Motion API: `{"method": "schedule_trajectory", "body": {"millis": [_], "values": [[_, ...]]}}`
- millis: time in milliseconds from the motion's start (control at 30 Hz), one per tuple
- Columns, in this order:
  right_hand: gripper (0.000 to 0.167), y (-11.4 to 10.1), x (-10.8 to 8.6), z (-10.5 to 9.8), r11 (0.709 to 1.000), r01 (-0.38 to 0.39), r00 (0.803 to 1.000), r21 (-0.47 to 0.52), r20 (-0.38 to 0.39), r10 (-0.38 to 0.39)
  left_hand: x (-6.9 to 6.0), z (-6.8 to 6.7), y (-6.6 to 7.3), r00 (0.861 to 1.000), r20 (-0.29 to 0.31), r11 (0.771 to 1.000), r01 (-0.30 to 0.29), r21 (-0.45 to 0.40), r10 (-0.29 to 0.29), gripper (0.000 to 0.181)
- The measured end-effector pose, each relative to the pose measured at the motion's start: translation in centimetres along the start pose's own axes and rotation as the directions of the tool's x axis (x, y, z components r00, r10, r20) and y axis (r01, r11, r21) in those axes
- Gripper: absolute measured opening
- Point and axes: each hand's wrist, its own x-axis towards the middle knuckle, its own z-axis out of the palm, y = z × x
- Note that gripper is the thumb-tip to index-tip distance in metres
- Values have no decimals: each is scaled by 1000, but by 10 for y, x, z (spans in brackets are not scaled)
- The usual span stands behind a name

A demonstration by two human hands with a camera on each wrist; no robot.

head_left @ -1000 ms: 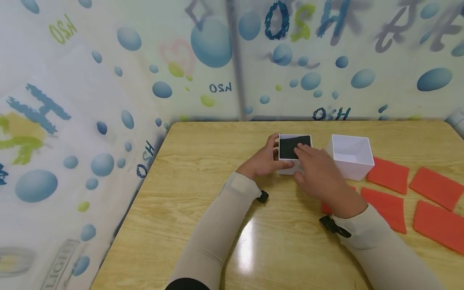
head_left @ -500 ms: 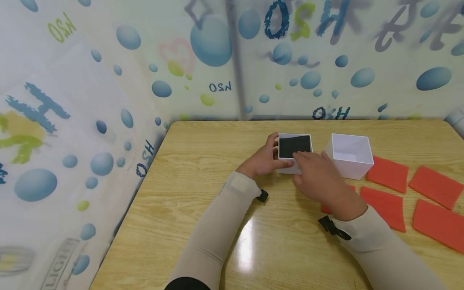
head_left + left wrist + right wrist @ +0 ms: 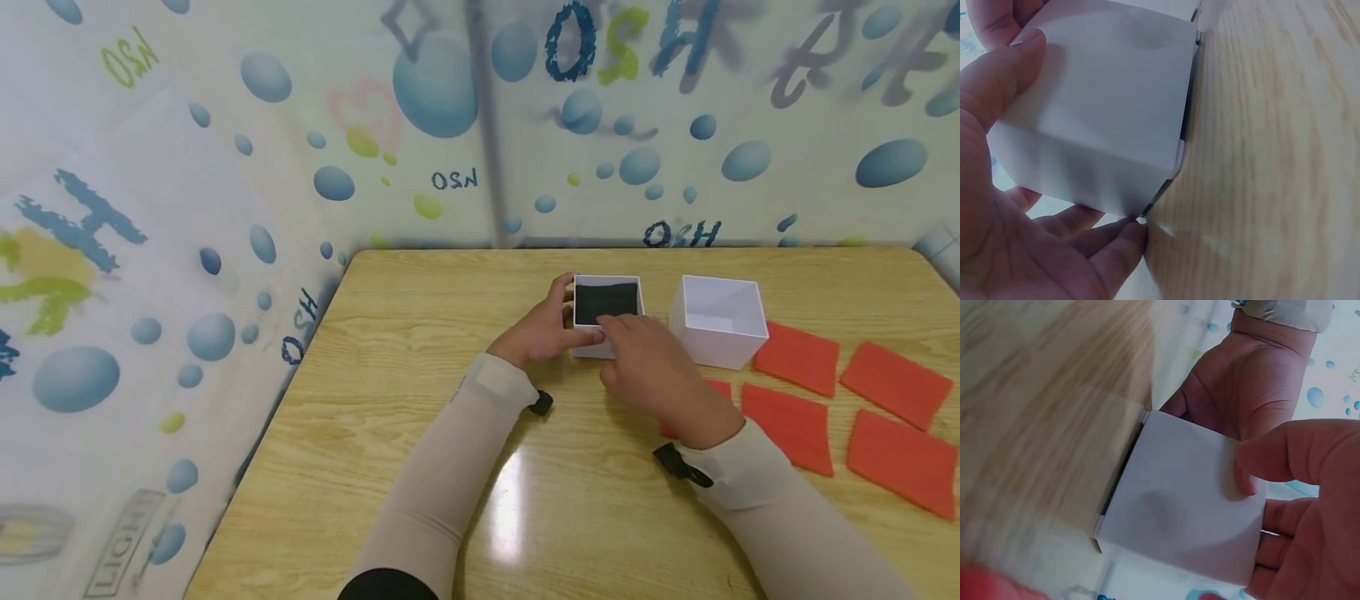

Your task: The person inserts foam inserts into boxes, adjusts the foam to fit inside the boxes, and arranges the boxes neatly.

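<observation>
In the head view, a small white box [image 3: 593, 352] stands on the table with a dark, flat piece [image 3: 604, 303] inside its top. The left hand [image 3: 542, 330] grips the box from the left, thumb across its front wall and fingers round the far side. Over the near rim, the right hand [image 3: 660, 371] rests its fingertips at the near edge of the dark piece. The left wrist view shows the left hand's thumb and fingers round the box [image 3: 1110, 81]. In the right wrist view, both hands are at the box [image 3: 1179, 500]; its inside is hidden.
A second white box [image 3: 718, 332], open at the top, stands right of the first. Several flat red pieces [image 3: 797, 358] lie on the table [image 3: 375, 400] at the right, one partly covered by the right arm. A printed wall stands behind and left.
The right hand's fingers have drawn back from the middle of the dark piece to its near edge, slightly leftward. More of the dark piece shows. The left hand keeps its grip on the box.
</observation>
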Motion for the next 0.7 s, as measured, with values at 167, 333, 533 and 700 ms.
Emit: {"method": "schedule_trajectory", "body": {"millis": [167,333,533,700], "values": [[65,0,-1,1,1000,-11,1000,29,18,10,0,0,0,1000,-2,1000,0,20,0,107],[66,-1,-2,1,999,-10,1000,31,22,9,-1,0,0,1000,-6,1000,7,24,-7,109],[68,0,-1,1,1000,-13,1000,28,27,12,-1,0,1,1000,-6,1000,3,28,-3,108],[70,0,0,2,1000,-15,999,22,31,14,-1,0,0,1000,-12,999,12,32,-12,110]]}}
